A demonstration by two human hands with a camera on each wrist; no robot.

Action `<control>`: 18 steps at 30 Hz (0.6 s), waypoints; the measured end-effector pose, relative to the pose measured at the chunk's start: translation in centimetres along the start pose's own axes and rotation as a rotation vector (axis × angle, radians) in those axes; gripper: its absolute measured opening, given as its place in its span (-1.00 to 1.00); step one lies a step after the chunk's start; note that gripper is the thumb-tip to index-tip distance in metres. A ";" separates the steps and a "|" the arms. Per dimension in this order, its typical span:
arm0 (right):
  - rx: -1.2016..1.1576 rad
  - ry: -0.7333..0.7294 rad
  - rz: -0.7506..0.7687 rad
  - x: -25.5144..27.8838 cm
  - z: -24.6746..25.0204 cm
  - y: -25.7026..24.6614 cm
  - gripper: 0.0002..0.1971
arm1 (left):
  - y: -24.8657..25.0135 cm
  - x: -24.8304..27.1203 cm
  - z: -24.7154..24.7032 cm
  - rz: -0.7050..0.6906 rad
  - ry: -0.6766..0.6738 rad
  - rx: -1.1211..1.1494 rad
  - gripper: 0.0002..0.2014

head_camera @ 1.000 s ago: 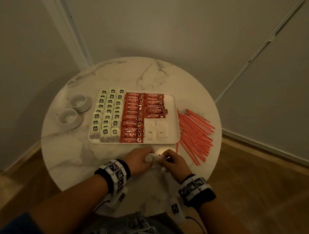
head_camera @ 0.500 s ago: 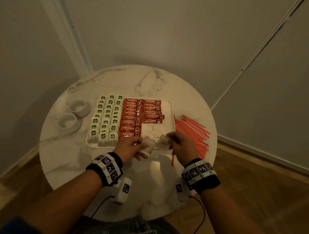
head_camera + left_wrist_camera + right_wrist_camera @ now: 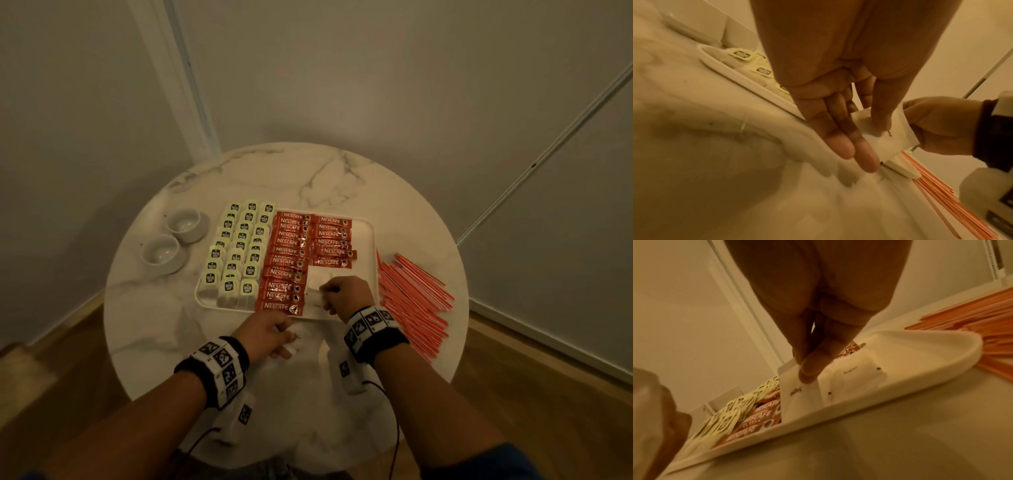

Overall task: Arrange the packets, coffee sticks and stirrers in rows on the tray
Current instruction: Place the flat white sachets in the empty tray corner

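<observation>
A white tray (image 3: 363, 240) holds rows of green-labelled tea bags (image 3: 239, 253), two columns of red coffee sticks (image 3: 287, 263) and white sugar packets (image 3: 857, 378) at its near right. My right hand (image 3: 325, 294) pinches one white packet (image 3: 797, 399) by its top edge and stands it on the tray beside the coffee sticks. My left hand (image 3: 284, 341) is just in front of the tray's near rim and pinches more white packets (image 3: 898, 139) between thumb and fingers. Red stirrers (image 3: 414, 298) lie loose on the table right of the tray.
The tray sits on a round marble table (image 3: 144, 308) in a room corner. Two small white cups (image 3: 186, 224) stand left of the tray. The tray's far right strip is bare. Walls rise close behind the table, and the wood floor lies around it.
Both hands went from the table's near edge up to the tray. The right hand carried one white packet onto the tray's near right part. The left hand then drew back slightly.
</observation>
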State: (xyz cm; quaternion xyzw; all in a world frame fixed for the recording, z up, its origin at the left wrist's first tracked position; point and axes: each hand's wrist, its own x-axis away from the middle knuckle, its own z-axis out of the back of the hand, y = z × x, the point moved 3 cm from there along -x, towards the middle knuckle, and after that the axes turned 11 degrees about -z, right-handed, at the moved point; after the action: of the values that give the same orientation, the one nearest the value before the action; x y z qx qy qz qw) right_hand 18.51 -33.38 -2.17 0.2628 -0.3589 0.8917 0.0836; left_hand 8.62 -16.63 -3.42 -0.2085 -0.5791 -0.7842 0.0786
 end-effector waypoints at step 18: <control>-0.236 0.039 0.072 1.6 0.5 0.0 -0.82 | 3.0 -1.8 0.8 -0.046 0.081 0.359 -0.83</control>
State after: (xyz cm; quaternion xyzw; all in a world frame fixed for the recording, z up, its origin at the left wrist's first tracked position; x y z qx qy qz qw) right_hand 17.39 -33.75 -1.03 0.2209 -0.4689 0.8505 0.0890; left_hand 11.47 -17.07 -1.37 -0.1460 -0.7109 -0.6775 0.1196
